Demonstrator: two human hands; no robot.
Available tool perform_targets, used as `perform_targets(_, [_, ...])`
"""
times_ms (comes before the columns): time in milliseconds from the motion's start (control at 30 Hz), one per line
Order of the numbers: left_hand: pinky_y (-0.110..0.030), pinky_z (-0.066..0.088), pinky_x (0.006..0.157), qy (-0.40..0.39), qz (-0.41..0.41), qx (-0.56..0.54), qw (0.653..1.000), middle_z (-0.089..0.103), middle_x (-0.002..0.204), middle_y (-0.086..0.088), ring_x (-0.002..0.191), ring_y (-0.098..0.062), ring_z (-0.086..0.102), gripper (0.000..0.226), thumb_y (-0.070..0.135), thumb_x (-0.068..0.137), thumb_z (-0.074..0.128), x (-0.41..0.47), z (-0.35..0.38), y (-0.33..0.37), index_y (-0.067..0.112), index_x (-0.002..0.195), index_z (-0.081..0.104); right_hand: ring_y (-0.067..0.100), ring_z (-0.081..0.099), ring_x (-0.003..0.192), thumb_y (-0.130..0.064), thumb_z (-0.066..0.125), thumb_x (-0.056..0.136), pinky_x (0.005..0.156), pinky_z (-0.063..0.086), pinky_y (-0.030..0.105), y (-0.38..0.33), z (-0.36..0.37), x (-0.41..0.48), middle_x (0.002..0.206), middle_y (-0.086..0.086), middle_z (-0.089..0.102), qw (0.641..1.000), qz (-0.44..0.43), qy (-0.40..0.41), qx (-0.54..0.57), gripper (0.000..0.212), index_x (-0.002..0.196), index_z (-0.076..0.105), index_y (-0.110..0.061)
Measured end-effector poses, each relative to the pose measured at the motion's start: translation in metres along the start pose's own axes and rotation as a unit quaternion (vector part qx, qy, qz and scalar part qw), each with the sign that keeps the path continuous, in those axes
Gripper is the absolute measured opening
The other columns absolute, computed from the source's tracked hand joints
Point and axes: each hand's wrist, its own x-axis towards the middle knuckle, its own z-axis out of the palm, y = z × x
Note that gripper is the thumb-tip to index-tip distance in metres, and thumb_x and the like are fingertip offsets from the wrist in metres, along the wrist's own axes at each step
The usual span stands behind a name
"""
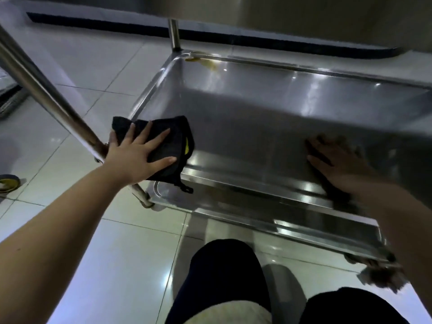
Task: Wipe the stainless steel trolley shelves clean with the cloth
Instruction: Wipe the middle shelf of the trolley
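The stainless steel trolley's lower shelf point(245, 127) fills the middle of the head view. A black cloth point(174, 146) with a yellow tag lies on the shelf's near left corner. My left hand point(140, 155) presses flat on the cloth with its fingers spread. My right hand point(339, 162) rests flat on the shelf at the right, fingers spread, blurred and in shadow. A dark patch lies under its palm; I cannot tell what it is. A yellowish stain point(209, 63) marks the far left corner of the shelf.
A steel post point(46, 94) slants across the left, and another post point(174, 33) rises at the far corner. A roll of tape point(8, 182) lies on the tiled floor at the left. My knees point(224, 277) are at the bottom. A blurred caster point(376, 274) sits low right.
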Motion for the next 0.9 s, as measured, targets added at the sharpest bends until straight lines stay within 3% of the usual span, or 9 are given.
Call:
perform_targets(133, [-0.072,-0.004,0.109,-0.021,0.038,-0.004,0.999,-0.011,0.164,0.007,0.149,-0.033,-0.011,0.085,0.098,0.06,-0.003,0.006,0.005,0.082,0.067,0.136,-0.023,0.035,-0.003,0.149,-0.069,0.026,0.093,0.118,0.0,0.057,0.043,0.001,-0.034,0.162,-0.019,0.001,0.989,0.143,0.016,0.022,0.06,0.149,0.012,-0.054])
perform_targets(300, [-0.081,-0.011,0.096,-0.04,0.117,0.008,0.992,-0.021,0.162,0.0,0.145,-0.044,-0.021,0.087,0.092,0.073,0.011,0.011,0.008,0.263,0.054,0.147,-0.016,0.036,-0.005,0.149,-0.07,0.025,0.093,0.117,-0.005,0.056,0.042,0.01,-0.031,0.162,-0.022,-0.002,0.987,0.155,0.032,0.02,0.058,0.148,0.009,-0.058])
perform_targets(400, [-0.08,-0.015,0.094,-0.065,0.142,0.0,0.988,-0.024,0.161,0.002,0.144,-0.041,-0.026,0.088,0.093,0.073,0.015,0.015,0.007,0.32,0.055,0.146,-0.016,0.035,-0.005,0.149,-0.066,0.026,0.095,0.117,-0.003,0.057,0.052,0.012,-0.03,0.162,-0.022,0.0,0.987,0.151,0.043,0.019,0.055,0.148,0.009,-0.058])
perform_targets(500, [-0.075,-0.011,0.103,-0.018,0.125,-0.015,0.992,-0.017,0.163,0.011,0.146,-0.033,-0.024,0.091,0.098,0.063,0.016,0.024,0.013,0.276,0.063,0.142,-0.011,0.034,-0.005,0.149,-0.068,0.025,0.094,0.118,-0.003,0.056,0.054,0.013,-0.03,0.161,-0.023,0.0,0.989,0.14,0.05,0.02,0.057,0.147,0.009,-0.058])
perform_targets(700, [-0.068,-0.002,0.113,-0.022,-0.04,-0.028,0.999,-0.006,0.163,0.016,0.15,-0.028,-0.011,0.089,0.107,0.043,0.002,0.034,-0.006,0.083,0.078,0.124,-0.02,0.035,-0.008,0.149,-0.069,0.018,0.093,0.117,-0.005,0.057,0.05,0.016,-0.027,0.162,-0.021,-0.003,0.988,0.144,0.054,-0.003,0.058,0.148,0.005,-0.056])
perform_targets(800, [-0.071,-0.004,0.111,-0.03,-0.027,-0.014,0.999,-0.007,0.164,0.015,0.149,-0.034,-0.01,0.086,0.106,0.046,0.001,0.035,-0.002,0.086,0.077,0.125,-0.02,0.038,-0.009,0.149,-0.067,0.016,0.094,0.115,-0.008,0.059,0.046,0.018,-0.028,0.162,-0.02,-0.004,0.988,0.145,0.058,-0.013,0.058,0.15,0.003,-0.054])
perform_targets(900, [-0.074,-0.007,0.108,-0.026,0.031,0.007,0.999,-0.017,0.163,0.012,0.147,-0.041,-0.015,0.089,0.103,0.052,-0.001,0.04,0.003,0.16,0.071,0.132,-0.024,0.038,-0.01,0.148,-0.065,0.016,0.096,0.114,-0.009,0.06,0.046,0.016,-0.028,0.162,-0.02,-0.005,0.988,0.146,0.049,-0.009,0.057,0.15,0.002,-0.054])
